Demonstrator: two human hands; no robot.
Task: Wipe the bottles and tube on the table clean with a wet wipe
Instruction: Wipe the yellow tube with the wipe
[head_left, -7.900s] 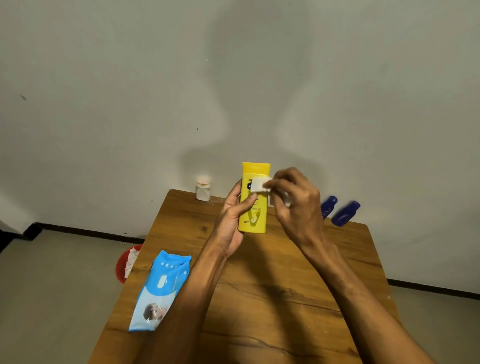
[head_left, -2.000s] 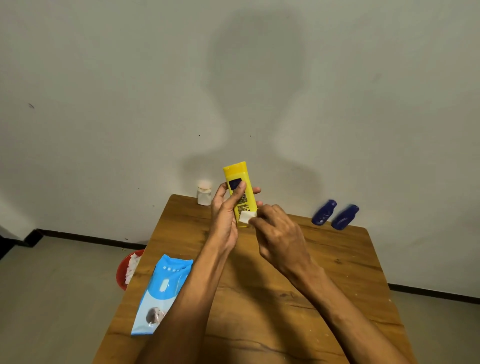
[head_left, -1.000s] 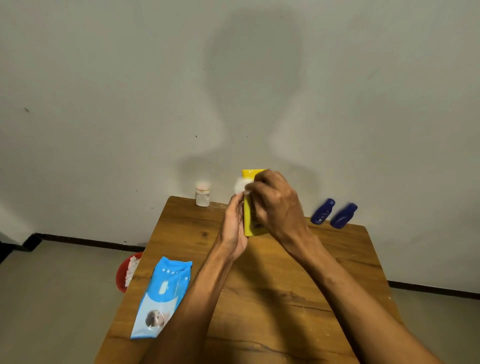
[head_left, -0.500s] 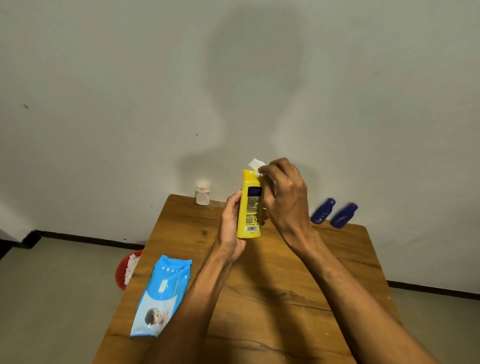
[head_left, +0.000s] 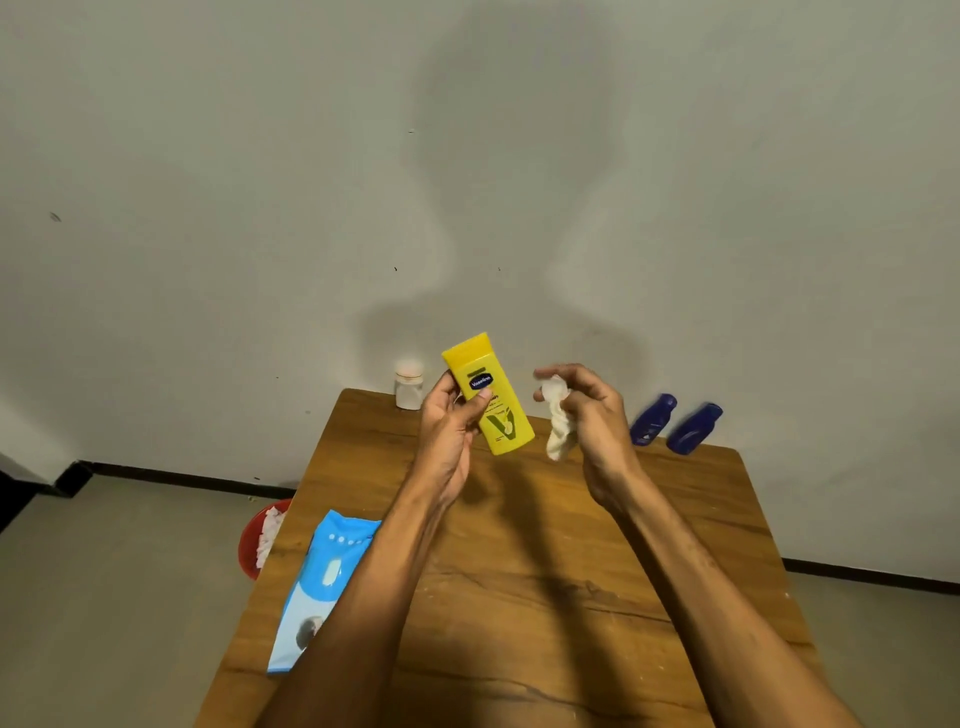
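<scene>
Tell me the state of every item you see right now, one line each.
Yellow bottle, held tilted off the table by left hand.
Wipe, crumpled, hanging from right hand, not touching the bottle.
Blue bottles, tilted, side by side at the far edge.
White bottle, upright, capped.
Wipe pack, flat on the table.
Red bin, on the floor, holding white scraps.

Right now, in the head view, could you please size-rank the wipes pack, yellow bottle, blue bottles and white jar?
Largest first:
wipes pack (nearest, partly hidden)
yellow bottle
left blue bottle, right blue bottle: alike
white jar
</scene>
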